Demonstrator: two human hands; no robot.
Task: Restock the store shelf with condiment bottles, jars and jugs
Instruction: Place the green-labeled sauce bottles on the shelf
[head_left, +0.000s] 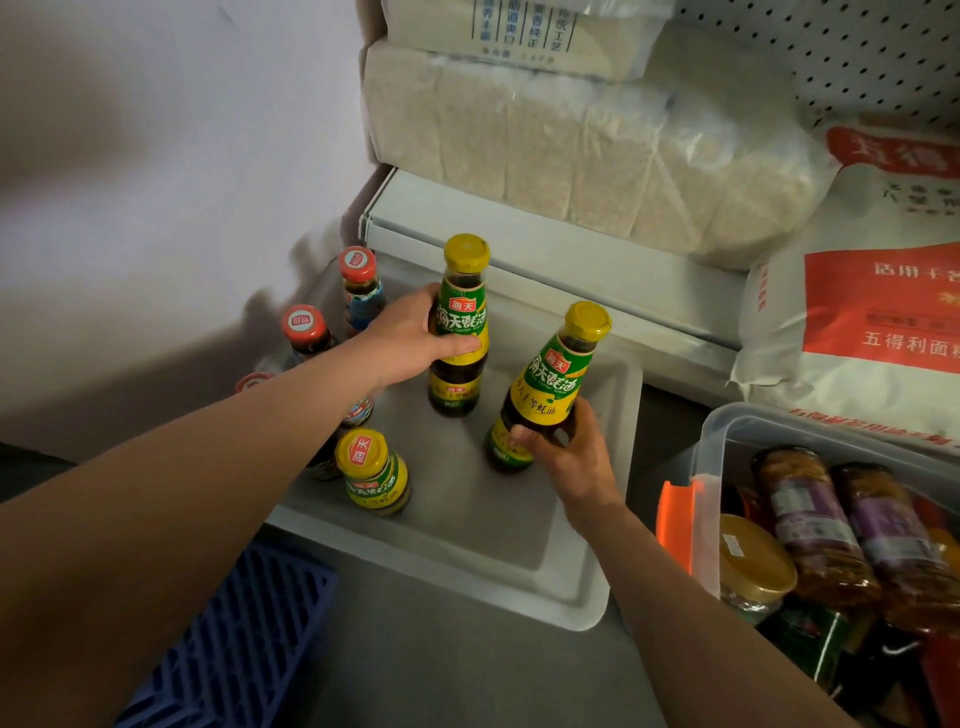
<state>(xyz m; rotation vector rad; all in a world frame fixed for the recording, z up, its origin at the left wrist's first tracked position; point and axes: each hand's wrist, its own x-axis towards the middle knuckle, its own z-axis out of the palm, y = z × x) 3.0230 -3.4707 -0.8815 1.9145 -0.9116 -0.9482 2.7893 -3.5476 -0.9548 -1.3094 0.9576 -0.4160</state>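
Note:
On the low grey shelf (498, 525) my left hand (410, 338) wraps around an upright yellow-capped oyster sauce bottle (460, 312). My right hand (571, 457) grips the lower body of a second such bottle (545, 389), tilted to the right with its base on or just above the shelf. A third yellow-capped bottle (371, 470) stands alone near the shelf's front left. Red-capped dark sauce bottles (358, 283) line the left side by the wall, partly hidden behind my left forearm.
A clear plastic bin (711, 467) at the right holds several jars and bottles (810, 519). Bags of rice (545, 150) and a flour sack (857, 312) fill the shelf above. A blue crate (244, 639) sits on the floor at lower left. A wall closes the left side.

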